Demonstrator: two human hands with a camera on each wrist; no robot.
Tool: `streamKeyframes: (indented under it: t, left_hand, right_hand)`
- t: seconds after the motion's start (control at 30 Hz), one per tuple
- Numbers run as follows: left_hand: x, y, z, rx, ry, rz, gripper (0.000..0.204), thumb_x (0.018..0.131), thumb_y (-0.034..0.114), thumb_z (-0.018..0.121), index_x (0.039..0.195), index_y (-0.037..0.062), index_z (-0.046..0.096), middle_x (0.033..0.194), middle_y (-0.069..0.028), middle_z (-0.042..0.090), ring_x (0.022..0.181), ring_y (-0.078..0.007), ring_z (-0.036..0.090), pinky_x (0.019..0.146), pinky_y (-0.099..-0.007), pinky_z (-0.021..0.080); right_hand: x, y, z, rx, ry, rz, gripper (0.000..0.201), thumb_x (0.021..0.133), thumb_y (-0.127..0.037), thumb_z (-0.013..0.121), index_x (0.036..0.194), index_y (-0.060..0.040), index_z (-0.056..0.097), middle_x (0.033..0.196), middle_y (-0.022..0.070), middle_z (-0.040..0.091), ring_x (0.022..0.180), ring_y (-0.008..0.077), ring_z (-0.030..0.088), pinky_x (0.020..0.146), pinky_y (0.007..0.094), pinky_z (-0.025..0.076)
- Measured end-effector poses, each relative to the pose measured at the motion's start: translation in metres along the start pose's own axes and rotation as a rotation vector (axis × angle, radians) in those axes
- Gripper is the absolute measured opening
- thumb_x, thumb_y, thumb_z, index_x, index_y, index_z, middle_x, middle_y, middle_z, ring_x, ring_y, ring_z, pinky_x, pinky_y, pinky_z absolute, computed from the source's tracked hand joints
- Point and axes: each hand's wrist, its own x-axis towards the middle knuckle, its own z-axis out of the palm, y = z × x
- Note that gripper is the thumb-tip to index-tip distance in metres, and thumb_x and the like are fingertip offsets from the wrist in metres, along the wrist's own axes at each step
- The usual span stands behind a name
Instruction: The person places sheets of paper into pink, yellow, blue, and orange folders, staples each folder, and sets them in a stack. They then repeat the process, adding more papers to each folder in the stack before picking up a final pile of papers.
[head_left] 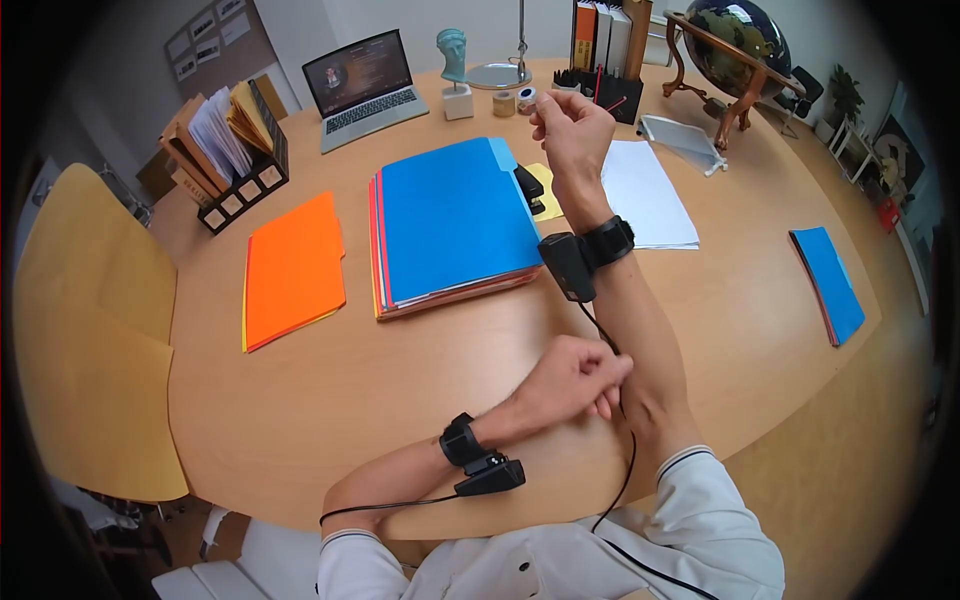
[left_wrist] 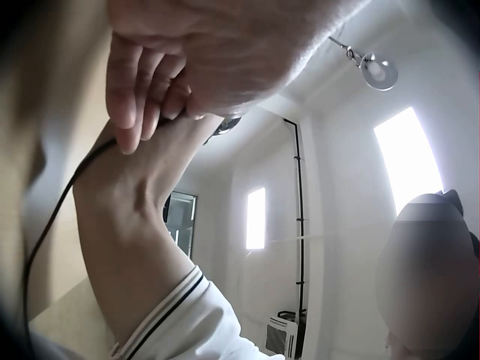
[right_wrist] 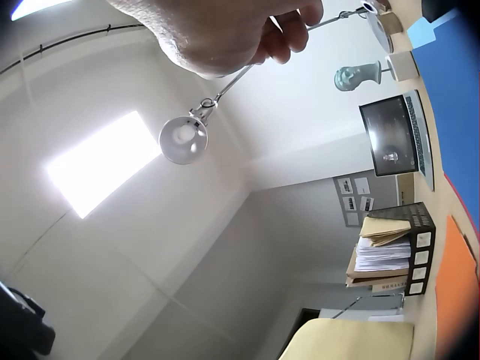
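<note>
In the head view my left hand [head_left: 575, 380] is beside my right forearm, its thumb and fingers pinching the thin black cable [head_left: 598, 328] that runs down from the right wrist camera [head_left: 568, 266]. The left wrist view shows that cable [left_wrist: 69, 187] passing behind the curled fingers of my left hand [left_wrist: 217, 52] and close along the right forearm. Raised over the desk's far side, my right hand [head_left: 578, 130] has loosely curled fingers and holds nothing. Below and left of it lies a thick stack of blue-topped folders [head_left: 455, 225]. White paper sheets [head_left: 650, 195] lie partly behind the right wrist.
Orange folders [head_left: 293, 270] lie left of the stack; a narrow blue folder [head_left: 828, 285] lies far right. Along the back stand a file holder [head_left: 243, 190], a laptop [head_left: 365, 90], a bust [head_left: 453, 65], a black organizer [head_left: 625, 100] and a globe [head_left: 738, 40]. A black stapler [head_left: 530, 185] sits beside the stack.
</note>
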Motion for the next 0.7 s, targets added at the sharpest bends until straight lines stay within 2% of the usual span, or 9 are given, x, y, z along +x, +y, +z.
streamKeyframes:
  t: [0.07, 0.1, 0.17, 0.2, 0.33, 0.4, 0.5, 0.67, 0.7]
  left_hand:
    - [-0.007, 0.003, 0.010, -0.055, -0.164, 0.034, 0.031, 0.102, 0.027, 0.065, 0.087, -0.0006, 0.064, 0.075, -0.0048, 0.067, 0.064, -0.0089, 0.065, 0.057, -0.0221, 0.052]
    - [-0.007, -0.001, 0.014, -0.055, -0.162, 0.034, 0.031, 0.102, 0.027, 0.065, 0.087, -0.0006, 0.064, 0.075, -0.0048, 0.067, 0.064, -0.0089, 0.065, 0.057, -0.0221, 0.052]
    - [-0.007, -0.010, 0.020, 0.204, -0.029, 0.122, 0.032, 0.101, 0.025, 0.067, 0.082, 0.0004, 0.059, 0.074, -0.0042, 0.066, 0.066, -0.0072, 0.064, 0.056, -0.0226, 0.051]
    - [-0.006, -0.014, 0.020, 0.340, 0.047, 0.127, 0.030, 0.100, 0.026, 0.068, 0.089, 0.0006, 0.056, 0.078, -0.0055, 0.066, 0.066, -0.0067, 0.063, 0.056, -0.0236, 0.050]
    - [-0.006, -0.041, 0.031, 0.407, 0.166, 0.002, 0.030, 0.100, 0.027, 0.067, 0.102, -0.0009, 0.054, 0.083, -0.0073, 0.067, 0.069, -0.0077, 0.063, 0.058, -0.0242, 0.052]
    - [-0.011, -0.035, 0.038, 0.035, -0.188, -0.195, 0.033, 0.102, 0.026, 0.065, 0.112, -0.0027, 0.052, 0.086, -0.0076, 0.067, 0.073, -0.0087, 0.064, 0.060, -0.0239, 0.054]
    - [-0.014, -0.036, 0.047, -0.076, -0.322, -0.190, 0.033, 0.103, 0.025, 0.062, 0.115, -0.0045, 0.053, 0.086, -0.0071, 0.067, 0.077, -0.0093, 0.065, 0.062, -0.0237, 0.055]
    - [-0.007, -0.044, 0.050, 0.024, -0.260, -0.192, 0.029, 0.103, 0.023, 0.061, 0.112, -0.0038, 0.053, 0.085, -0.0066, 0.066, 0.072, -0.0105, 0.065, 0.060, -0.0244, 0.054]
    - [-0.009, -0.046, 0.055, 0.048, -0.150, -0.192, 0.028, 0.102, 0.022, 0.061, 0.111, -0.0042, 0.053, 0.084, -0.0063, 0.066, 0.069, -0.0109, 0.064, 0.058, -0.0246, 0.053]
  right_hand:
    - [0.003, 0.006, -0.001, -0.041, 0.008, -0.046, 0.016, 0.091, -0.009, 0.067, 0.089, 0.0058, 0.073, 0.069, 0.0061, 0.069, 0.061, 0.0094, 0.061, 0.057, 0.0260, 0.048]
    - [0.005, 0.010, 0.000, -0.084, 0.016, -0.090, 0.017, 0.091, -0.010, 0.068, 0.089, 0.0060, 0.074, 0.068, 0.0062, 0.069, 0.061, 0.0094, 0.062, 0.058, 0.0268, 0.049]
    - [0.005, 0.015, -0.001, -0.083, 0.014, -0.094, 0.017, 0.090, -0.010, 0.068, 0.089, 0.0062, 0.074, 0.068, 0.0065, 0.070, 0.062, 0.0097, 0.062, 0.058, 0.0273, 0.049]
    - [0.006, 0.016, -0.001, -0.080, 0.014, -0.100, 0.018, 0.090, -0.010, 0.068, 0.089, 0.0064, 0.075, 0.069, 0.0069, 0.071, 0.062, 0.0100, 0.063, 0.059, 0.0278, 0.049]
    - [0.017, 0.017, -0.004, -0.111, -0.016, -0.122, 0.018, 0.090, -0.010, 0.068, 0.090, 0.0062, 0.075, 0.069, 0.0078, 0.071, 0.063, 0.0105, 0.064, 0.060, 0.0276, 0.049]
    - [0.023, 0.018, -0.001, -0.111, 0.001, -0.174, 0.018, 0.090, -0.011, 0.068, 0.091, 0.0055, 0.076, 0.071, 0.0082, 0.072, 0.064, 0.0104, 0.065, 0.060, 0.0269, 0.050]
    - [0.024, 0.013, 0.002, -0.146, -0.020, -0.191, 0.018, 0.090, -0.011, 0.068, 0.092, 0.0051, 0.076, 0.071, 0.0080, 0.073, 0.064, 0.0099, 0.064, 0.061, 0.0265, 0.050]
    - [0.026, 0.010, 0.001, -0.134, -0.071, -0.188, 0.018, 0.090, -0.011, 0.068, 0.094, 0.0045, 0.077, 0.072, 0.0075, 0.073, 0.065, 0.0098, 0.065, 0.062, 0.0261, 0.050]
    - [0.026, 0.009, 0.001, -0.144, -0.073, -0.197, 0.018, 0.090, -0.011, 0.068, 0.094, 0.0045, 0.077, 0.072, 0.0078, 0.073, 0.065, 0.0101, 0.065, 0.062, 0.0260, 0.050]
